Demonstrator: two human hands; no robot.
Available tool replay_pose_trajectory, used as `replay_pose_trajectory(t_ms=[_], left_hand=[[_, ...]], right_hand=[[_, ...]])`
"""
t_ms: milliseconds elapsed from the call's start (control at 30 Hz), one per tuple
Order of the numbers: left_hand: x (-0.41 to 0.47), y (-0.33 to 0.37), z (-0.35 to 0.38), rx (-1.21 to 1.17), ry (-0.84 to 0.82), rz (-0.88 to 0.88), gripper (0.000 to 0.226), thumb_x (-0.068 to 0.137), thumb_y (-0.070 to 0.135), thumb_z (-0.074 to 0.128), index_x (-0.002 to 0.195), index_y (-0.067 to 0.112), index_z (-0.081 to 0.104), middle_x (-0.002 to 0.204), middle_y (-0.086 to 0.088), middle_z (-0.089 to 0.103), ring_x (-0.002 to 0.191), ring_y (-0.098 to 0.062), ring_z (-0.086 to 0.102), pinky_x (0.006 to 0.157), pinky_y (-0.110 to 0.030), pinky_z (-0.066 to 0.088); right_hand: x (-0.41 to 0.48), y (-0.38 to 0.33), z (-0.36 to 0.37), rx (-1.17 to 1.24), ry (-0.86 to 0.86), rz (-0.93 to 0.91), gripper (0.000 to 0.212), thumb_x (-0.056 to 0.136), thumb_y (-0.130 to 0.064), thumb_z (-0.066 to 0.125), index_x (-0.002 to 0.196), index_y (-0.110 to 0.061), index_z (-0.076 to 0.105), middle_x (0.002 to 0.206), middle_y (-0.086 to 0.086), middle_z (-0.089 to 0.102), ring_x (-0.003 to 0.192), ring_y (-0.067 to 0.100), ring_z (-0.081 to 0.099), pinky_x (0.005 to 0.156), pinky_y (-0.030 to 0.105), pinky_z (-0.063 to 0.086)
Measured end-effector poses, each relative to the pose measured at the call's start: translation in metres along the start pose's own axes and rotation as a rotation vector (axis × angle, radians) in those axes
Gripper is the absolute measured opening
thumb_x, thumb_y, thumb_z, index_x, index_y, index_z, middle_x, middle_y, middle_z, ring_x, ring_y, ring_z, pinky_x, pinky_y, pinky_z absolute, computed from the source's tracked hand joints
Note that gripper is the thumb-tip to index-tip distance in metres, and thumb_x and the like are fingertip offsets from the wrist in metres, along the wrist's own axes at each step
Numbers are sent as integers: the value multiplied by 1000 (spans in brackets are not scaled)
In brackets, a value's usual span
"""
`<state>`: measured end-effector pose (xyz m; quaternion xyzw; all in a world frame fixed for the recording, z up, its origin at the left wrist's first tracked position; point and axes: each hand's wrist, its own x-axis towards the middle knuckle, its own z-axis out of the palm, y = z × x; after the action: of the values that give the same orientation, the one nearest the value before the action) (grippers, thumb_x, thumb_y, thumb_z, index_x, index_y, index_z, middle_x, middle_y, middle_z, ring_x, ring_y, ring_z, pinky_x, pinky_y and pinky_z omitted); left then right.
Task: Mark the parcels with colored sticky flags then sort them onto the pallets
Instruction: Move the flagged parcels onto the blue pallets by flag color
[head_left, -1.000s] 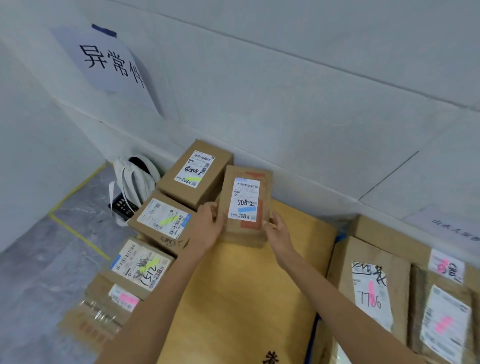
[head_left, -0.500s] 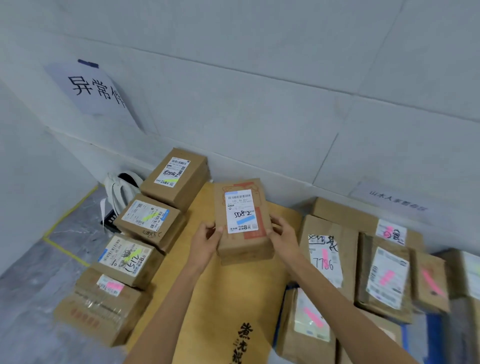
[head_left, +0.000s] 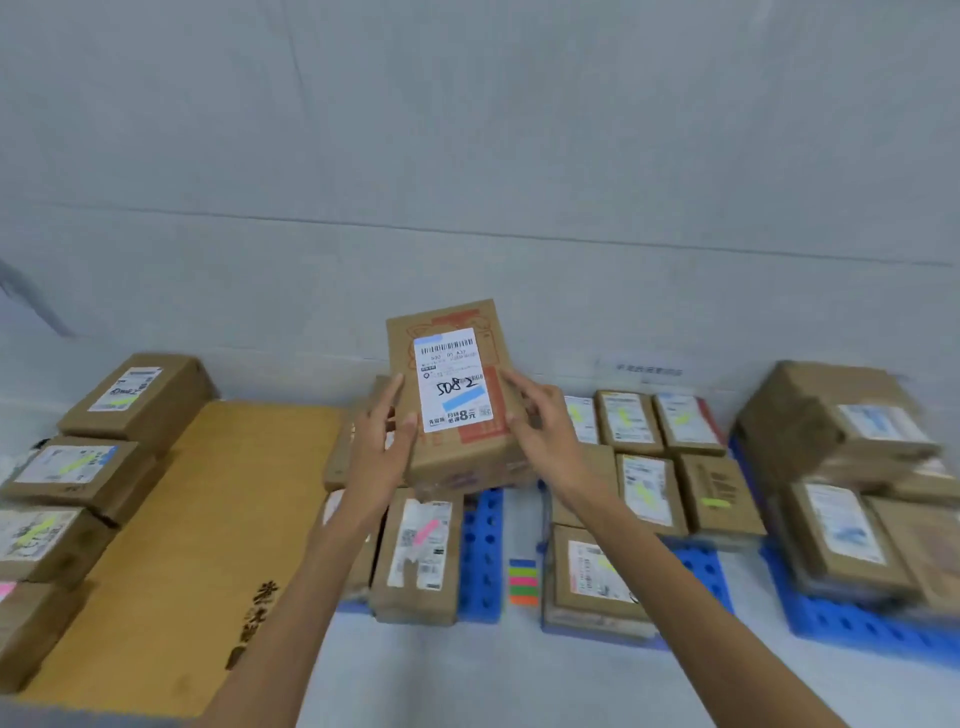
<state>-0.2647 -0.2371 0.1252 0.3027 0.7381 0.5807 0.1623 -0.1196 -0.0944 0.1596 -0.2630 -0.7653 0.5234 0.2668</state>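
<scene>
A: Head view. Which step?

B: Sorting, I judge. Parcel (head_left: 457, 405) held up in front of the wall, above the blue pallet (head_left: 483, 551). Left hand (head_left: 384, 447) grips its left edge, thumb on the face; right hand (head_left: 540, 426) clasps the right edge. Blue flag (head_left: 464, 397) is on its label.

A: Next?

B: Find the blue group. Pink-flagged parcel (head_left: 418, 551) lies below, green-flagged parcels (head_left: 641, 488) to the right. Far-right stack (head_left: 831, 431) is too blurred to judge.

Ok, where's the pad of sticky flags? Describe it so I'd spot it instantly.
Find the blue pallets along the wall. In the floor gap between the left two lies the pad. It alone is small, flat and striped blue, green, pink, orange, among brown boxes.
</scene>
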Motion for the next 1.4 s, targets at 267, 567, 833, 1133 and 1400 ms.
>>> replay_pose_trajectory(t_ms=[267, 567, 833, 1133, 1400], left_hand=[[-60, 72, 172, -49, -278, 109, 43, 93, 42, 51, 132, 55, 37, 134, 0, 43, 118, -16, 52, 90, -33, 52], [-96, 120, 297, -19, -529, 166, 47, 90, 41, 55, 132, 52, 39, 129, -2, 44, 116, -17, 52, 97, -43, 48], [-98, 155, 354, -42, -639, 251, 46, 91, 40, 56, 131, 54, 37, 129, 4, 41, 116, -15, 51, 93, -35, 51], [-123, 150, 430, 96, -733, 121, 51, 89, 46, 53, 137, 44, 35, 123, 2, 45, 107, -14, 54, 93, -40, 51], [-177, 146, 510, 6, -679, -115, 61, 91, 30, 59, 141, 24, 25, 120, -4, 62, 100, -14, 63, 84, -37, 55]], right_hand=[[-121, 32, -176, -43, 257, 109, 43, 97, -18, 45, 136, -37, 41, 125, 3, 39, 109, 7, 48, 77, 6, 46], [-186, 47, -288, -46, 572, 257, 36, 96, -20, 47, 129, -35, 49, 121, 1, 41, 101, 3, 47, 68, 11, 44], [-201, 60, -341, -94, 727, 245, 33, 94, -29, 50, 123, -47, 50, 123, -3, 45, 104, 5, 48, 82, 25, 49], [-219, 106, -409, -8, 684, 374, 24, 93, -24, 54, 116, -31, 56, 105, -5, 53, 95, 5, 51, 70, 21, 44], [-238, 164, -521, 46, 515, 459, 23, 90, -22, 58, 112, -30, 61, 114, 2, 57, 105, 18, 54, 81, 29, 47]])
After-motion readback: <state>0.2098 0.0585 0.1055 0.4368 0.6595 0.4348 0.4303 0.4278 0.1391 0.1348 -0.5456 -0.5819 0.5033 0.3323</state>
